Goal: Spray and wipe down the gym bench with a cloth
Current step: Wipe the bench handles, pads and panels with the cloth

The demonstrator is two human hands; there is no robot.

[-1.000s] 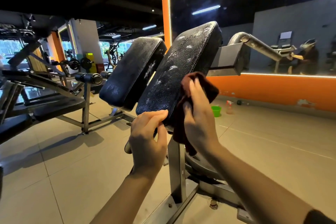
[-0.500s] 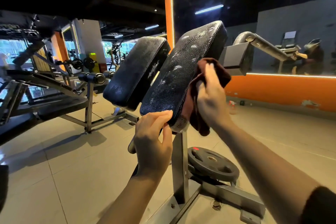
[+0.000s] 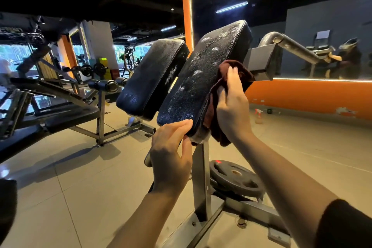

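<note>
Surroundings: weight plate [image 3: 234, 177] at 5 o'clock by the steel post [image 3: 201, 179]; spray bottle [image 3: 258, 116] on the floor at 3 o'clock.
Pad [image 3: 203, 78]: centre frame, black, cracked, flecked white.
Left hand [image 3: 171, 157]: fingers grip its lower edge.
Right hand [image 3: 231, 102]: fingers flat, pressing maroon cloth [image 3: 239, 70] to its right side.

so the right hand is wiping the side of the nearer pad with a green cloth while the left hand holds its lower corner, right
Not quite: the cloth is dark reddish brown, not green, as the head view shows. The rest holds: the right hand presses it against the right side of the nearer pad, and the left hand holds that pad's lower corner.
</note>
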